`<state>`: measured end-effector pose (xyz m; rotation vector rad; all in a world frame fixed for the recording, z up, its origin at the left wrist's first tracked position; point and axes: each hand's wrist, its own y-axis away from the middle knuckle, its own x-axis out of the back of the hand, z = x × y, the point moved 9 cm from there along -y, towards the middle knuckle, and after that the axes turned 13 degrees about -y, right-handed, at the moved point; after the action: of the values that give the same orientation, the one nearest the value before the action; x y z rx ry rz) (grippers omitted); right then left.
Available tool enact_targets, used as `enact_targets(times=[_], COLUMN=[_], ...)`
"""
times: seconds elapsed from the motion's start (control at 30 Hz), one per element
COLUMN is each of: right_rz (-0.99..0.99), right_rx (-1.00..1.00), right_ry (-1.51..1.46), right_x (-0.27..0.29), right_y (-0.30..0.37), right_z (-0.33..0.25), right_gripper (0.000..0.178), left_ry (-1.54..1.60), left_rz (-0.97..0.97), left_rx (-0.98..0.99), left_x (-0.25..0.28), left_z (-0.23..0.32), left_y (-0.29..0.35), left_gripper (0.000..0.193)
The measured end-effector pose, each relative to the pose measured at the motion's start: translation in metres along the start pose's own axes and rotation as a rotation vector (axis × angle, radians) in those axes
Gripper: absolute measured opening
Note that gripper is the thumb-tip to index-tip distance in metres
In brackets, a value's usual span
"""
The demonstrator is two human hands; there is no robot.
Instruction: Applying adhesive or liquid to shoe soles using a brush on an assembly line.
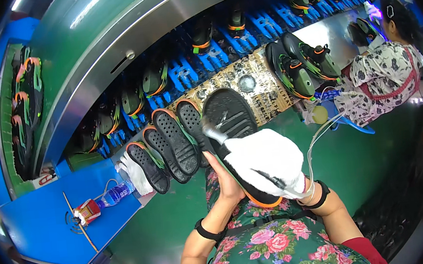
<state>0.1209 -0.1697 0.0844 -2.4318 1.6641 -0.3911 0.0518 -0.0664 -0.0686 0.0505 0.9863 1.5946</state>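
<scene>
My bare left hand [227,181] grips the near left edge of a black shoe sole [238,116] with an orange rim at its near end. The sole is held tilted in front of my body, and its ribbed face points up. My right hand [265,161], in a white glove, is closed round a small brush [215,133] whose pale, slightly blurred tip is against the sole's left side. The glove hides the brush's handle and the sole's middle. Just left of the held sole, several black perforated soles [173,138] with orange and green edges lie in a row.
Beyond runs a conveyor with blue racks [183,75] carrying shoes, under a metal hood [109,45]. A cardboard-covered ledge [264,95] holds a pair of shoes [301,66]. At left, a blue table [40,219] bears a bottle [116,193] and red packet [87,212]. A co-worker [383,70] sits at right.
</scene>
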Motion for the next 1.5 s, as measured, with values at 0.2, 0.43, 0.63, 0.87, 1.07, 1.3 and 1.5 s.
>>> enact_targets(times=[0.2, 0.43, 0.63, 0.87, 1.07, 1.3, 1.5], right_rz=[0.055, -0.011, 0.022, -0.062, -0.063, -0.049, -0.029], right_rx=[0.093, -0.065, 0.230, 0.223, 0.362, 0.346, 0.270], right_ry=[0.045, -0.356, -0.059, -0.057, -0.086, 0.030, -0.051], right_x=[0.025, -0.005, 0.021, 0.037, 0.015, 0.018, 0.033], right_y=[-0.005, 0.012, -0.015, -0.017, -0.015, -0.018, -0.033], right_z=[-0.012, 0.011, -0.035, -0.031, -0.042, -0.030, -0.025], right_gripper=[0.031, 0.044, 0.033, 0.033, 0.028, 0.033, 0.024], left_ry=[0.073, 0.296, 0.006, 0.069, 0.121, 0.491, 0.495], left_rz=[-0.069, -0.591, -0.060, -0.132, -0.284, -0.490, -0.564], left_rx=[-0.094, -0.174, -0.060, -0.148, -0.071, -0.023, -0.073], left_x=[-0.012, -0.013, -0.005, -0.009, 0.005, -0.032, -0.041], left_z=[0.014, 0.019, 0.032, 0.047, 0.014, 0.050, 0.064], left_y=[-0.007, -0.013, -0.014, -0.035, -0.046, -0.033, -0.035], left_gripper=[0.098, 0.100, 0.102, 0.097, 0.106, 0.105, 0.111])
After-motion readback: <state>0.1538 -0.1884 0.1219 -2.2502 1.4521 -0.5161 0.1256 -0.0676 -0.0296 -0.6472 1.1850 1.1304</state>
